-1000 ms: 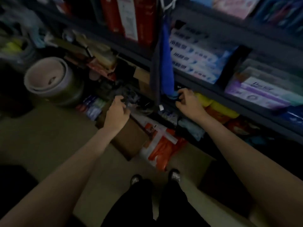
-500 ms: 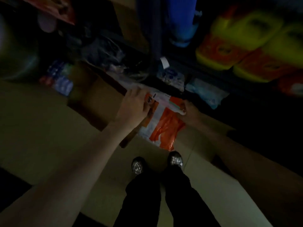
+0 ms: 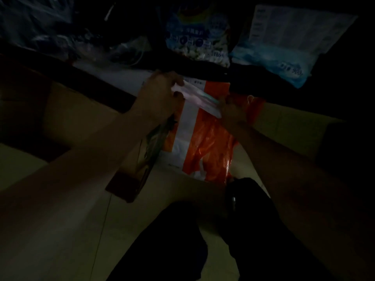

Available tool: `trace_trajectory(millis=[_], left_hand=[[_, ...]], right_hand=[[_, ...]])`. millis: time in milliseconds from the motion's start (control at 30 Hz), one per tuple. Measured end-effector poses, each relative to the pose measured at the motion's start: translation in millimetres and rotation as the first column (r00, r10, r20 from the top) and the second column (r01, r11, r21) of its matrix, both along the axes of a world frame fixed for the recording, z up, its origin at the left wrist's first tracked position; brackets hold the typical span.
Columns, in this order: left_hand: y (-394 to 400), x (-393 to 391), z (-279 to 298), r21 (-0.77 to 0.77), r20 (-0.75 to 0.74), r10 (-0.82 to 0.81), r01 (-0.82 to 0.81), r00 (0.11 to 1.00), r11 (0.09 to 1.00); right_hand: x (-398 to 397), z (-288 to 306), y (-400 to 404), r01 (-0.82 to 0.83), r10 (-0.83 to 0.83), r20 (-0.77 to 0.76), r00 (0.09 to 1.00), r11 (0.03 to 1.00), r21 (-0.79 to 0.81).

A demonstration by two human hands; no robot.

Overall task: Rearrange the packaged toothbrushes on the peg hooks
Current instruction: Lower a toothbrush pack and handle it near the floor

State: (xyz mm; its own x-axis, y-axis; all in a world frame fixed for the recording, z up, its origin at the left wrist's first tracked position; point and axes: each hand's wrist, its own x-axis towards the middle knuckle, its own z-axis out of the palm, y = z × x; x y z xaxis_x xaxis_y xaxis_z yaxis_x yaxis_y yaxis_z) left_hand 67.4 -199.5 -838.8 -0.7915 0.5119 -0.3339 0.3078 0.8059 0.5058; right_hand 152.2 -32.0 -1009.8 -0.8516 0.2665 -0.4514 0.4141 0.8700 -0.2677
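Both hands have dropped from the shelf to the orange bag point(image 3: 205, 147) on the floor — left hand point(image 3: 160, 96) and right hand point(image 3: 233, 110) pinching one toothbrush pack point(image 3: 197, 97) above it — likely fetching stock for the hooks.

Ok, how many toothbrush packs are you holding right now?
1 that shows: a pale toothbrush pack stretched between the left hand and the right hand, above the orange-and-white bag. More may be stacked behind it; too dark to tell.

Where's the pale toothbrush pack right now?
Head view, centre: the toothbrush pack is held between left hand and right hand, above the orange bag.
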Motion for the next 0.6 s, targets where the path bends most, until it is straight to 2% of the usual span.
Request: trace_trajectory(millis=[133, 267, 367, 433, 500, 600], left_hand=[[3.4, 18.8, 55.7, 0.167, 0.082, 0.132, -0.144, 0.988, 0.975], [12.2, 33.1, 161.7, 0.198, 0.202, 0.211, -0.251, 0.956, 0.947], [27.4, 37.5, 281.6, 0.361, 0.118, 0.273, -0.297, 0.955, 0.884], [45.3, 44.2, 377.1, 0.528, 0.115, 0.281, -0.299, 0.953, 0.795], [64.9, 56.6, 464.8, 0.681, 0.057, 0.243, -0.215, 0.968, 0.700], [95.9, 73.3, 580.9, 0.823, -0.081, 0.247, -0.075, 0.966, 0.563]], right_hand=[[17.9, 84.4, -6.1, 0.040, -0.055, -0.108, 0.993, 0.990, -0.134], [35.5, 241.8, 18.9, 0.000, -0.063, -0.341, 0.938, 0.983, -0.181], [54.3, 386.0, 46.3, -0.050, 0.018, -0.484, 0.875, 0.997, -0.054], [64.5, 485.7, 64.9, -0.079, 0.097, -0.592, 0.800, 0.995, 0.055], [76.2, 580.6, 77.3, -0.076, 0.164, -0.640, 0.751, 0.984, 0.163], [93.3, 706.7, 94.1, -0.053, 0.227, -0.685, 0.692, 0.963, 0.265]])
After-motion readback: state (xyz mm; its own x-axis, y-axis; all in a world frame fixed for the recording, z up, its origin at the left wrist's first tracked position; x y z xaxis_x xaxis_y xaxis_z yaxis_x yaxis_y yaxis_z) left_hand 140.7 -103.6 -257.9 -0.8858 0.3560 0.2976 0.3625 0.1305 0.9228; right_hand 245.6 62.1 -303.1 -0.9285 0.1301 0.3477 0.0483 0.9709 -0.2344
